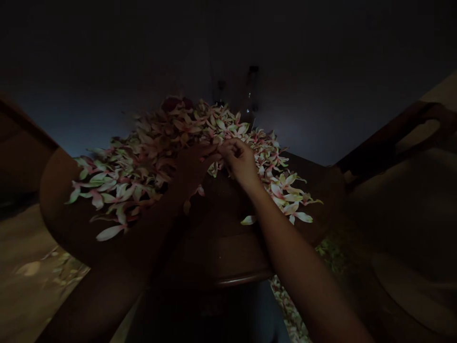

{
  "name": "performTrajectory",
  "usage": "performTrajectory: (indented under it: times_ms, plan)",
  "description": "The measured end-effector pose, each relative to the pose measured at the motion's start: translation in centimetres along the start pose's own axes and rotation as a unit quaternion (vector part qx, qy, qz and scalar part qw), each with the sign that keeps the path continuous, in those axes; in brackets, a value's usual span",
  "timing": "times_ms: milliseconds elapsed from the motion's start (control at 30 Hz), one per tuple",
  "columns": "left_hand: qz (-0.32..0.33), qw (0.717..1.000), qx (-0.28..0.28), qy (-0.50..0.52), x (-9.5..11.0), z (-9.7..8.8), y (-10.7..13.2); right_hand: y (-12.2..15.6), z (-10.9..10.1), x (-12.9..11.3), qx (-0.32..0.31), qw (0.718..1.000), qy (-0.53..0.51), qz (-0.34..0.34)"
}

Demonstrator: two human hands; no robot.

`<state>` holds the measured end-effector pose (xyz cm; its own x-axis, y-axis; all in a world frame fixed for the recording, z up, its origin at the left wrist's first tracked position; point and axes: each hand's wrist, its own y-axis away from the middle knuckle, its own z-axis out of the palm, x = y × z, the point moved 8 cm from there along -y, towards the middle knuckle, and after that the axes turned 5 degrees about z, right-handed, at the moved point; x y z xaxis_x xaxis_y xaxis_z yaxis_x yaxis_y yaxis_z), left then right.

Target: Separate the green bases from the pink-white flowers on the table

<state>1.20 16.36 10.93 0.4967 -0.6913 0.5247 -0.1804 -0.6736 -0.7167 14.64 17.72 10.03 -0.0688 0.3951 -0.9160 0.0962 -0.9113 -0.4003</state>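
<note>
A large heap of pale flowers point(143, 157) with pink centres and greenish tips spreads across a dark wooden table point(221, 243). At the near side of the heap my left hand point(196, 162) is in deep shadow, its fingers bent together. My right hand point(240, 159) meets it from the right, thumb and fingers pinched. The fingertips of both hands come together over the blossoms; what lies between them is too dark to make out. Just below the fingertips shows a pale flower point(213, 169). A loose petal point(249, 220) lies beside my right forearm.
Behind the heap stands a glass bottle point(249, 107) with a dark cap, near a wall point(303, 109). A dark red object point(176, 103) sits at the back of the heap. At right is wooden furniture point(396, 138). Plant scraps point(71, 269) litter the floor.
</note>
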Motion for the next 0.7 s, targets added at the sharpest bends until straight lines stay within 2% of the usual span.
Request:
performTrajectory:
  times_ms: [100,300,467,567,633,700]
  plan:
    - [-0.027,0.999,0.019,0.016,-0.7,-0.2,0.1,0.0,0.0,-0.1,-0.003,1.000,-0.001,-0.005]
    - [-0.033,0.999,0.026,0.011,-1.5,-0.5,-0.1,-0.2,0.2,0.5,-0.014,1.000,-0.027,-0.005]
    - [-0.031,0.999,0.030,-0.010,-0.6,-0.9,-0.3,0.0,-0.1,0.1,-0.005,0.998,0.054,-0.021]
    - [-0.062,0.998,0.030,0.012,-0.3,-1.0,-0.2,0.2,-0.2,-0.2,0.003,0.996,0.075,-0.043]
    - [-0.101,0.993,0.058,0.030,-0.8,-1.4,0.0,0.4,-0.1,-0.5,0.004,0.995,0.086,-0.057]
    - [-0.137,0.983,0.115,0.047,-1.9,-2.3,0.5,0.7,0.3,-0.9,0.005,0.992,0.103,-0.073]
